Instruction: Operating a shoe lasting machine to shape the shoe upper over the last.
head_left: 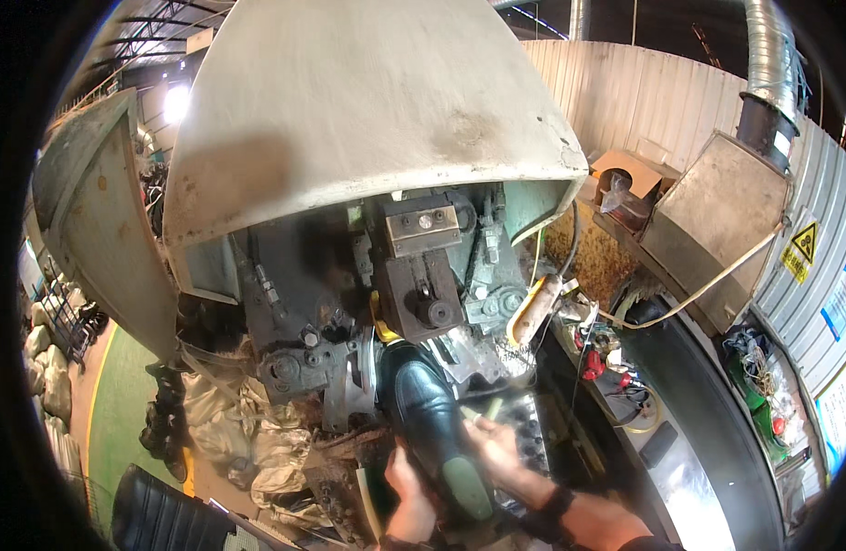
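A black leather shoe [420, 395] with a dull green near end lies tilted in the middle, its far end up against the metal clamps [349, 367] of a machine. A yellow piece [383, 321] shows just beyond that far end. My left hand [411, 491] is closed against the shoe's left side, near the green end. On the other side my right hand [496, 450] grips the shoe, with a light band around one finger. Beside its fingertips is a small pale green strip [495, 408]; whether I hold it cannot be made out.
Overhead hangs the machine's large cream hood [368, 110]. Its dark metal head [428, 294] stands just above the shoe. A control handle [533, 310] dangles on a cable at the right, by a long dark conveyor [708, 404]. Crumpled sacks [267, 450] and a black chair [166, 514] are at lower left.
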A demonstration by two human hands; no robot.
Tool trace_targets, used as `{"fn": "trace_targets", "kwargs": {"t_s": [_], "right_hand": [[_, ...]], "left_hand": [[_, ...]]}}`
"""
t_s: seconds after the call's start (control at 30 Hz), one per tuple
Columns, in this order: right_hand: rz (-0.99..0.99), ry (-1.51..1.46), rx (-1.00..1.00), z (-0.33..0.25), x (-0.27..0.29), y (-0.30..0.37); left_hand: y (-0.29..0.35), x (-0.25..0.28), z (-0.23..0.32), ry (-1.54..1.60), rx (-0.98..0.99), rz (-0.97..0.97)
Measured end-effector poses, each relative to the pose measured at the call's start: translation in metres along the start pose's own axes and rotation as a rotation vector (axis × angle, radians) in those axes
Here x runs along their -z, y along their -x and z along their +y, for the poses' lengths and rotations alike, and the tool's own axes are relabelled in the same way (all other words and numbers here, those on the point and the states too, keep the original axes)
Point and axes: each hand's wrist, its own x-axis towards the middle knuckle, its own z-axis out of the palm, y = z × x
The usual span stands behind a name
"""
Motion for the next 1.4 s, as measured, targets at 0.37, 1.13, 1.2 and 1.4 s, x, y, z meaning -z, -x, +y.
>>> {"fn": "trace_targets", "kwargs": {"t_s": [0.37, 1.13, 1.2, 1.4], "right_hand": [[0.029, -0.066, -0.067, 0.001, -0.006, -0.003], [-0.02, -0.324, -0.133, 0.017, 0.003, -0.03], [0.02, -0.338, -0.178, 0.013, 0.001, -0.026], [-0.035, 0.127, -0.229, 0.002, 0.032, -0.025]], "left_hand": [[0.012, -0.018, 0.018, -0.059, -0.007, 0.01], [-0.017, 0.003, 0.006, -0.068, 0.006, -0.055], [-0.013, -0.001, 0.01, -0.084, 0.023, -0.021], [-0.004, 0.018, 0.031, -0.201, -0.001, -0.129]]}}
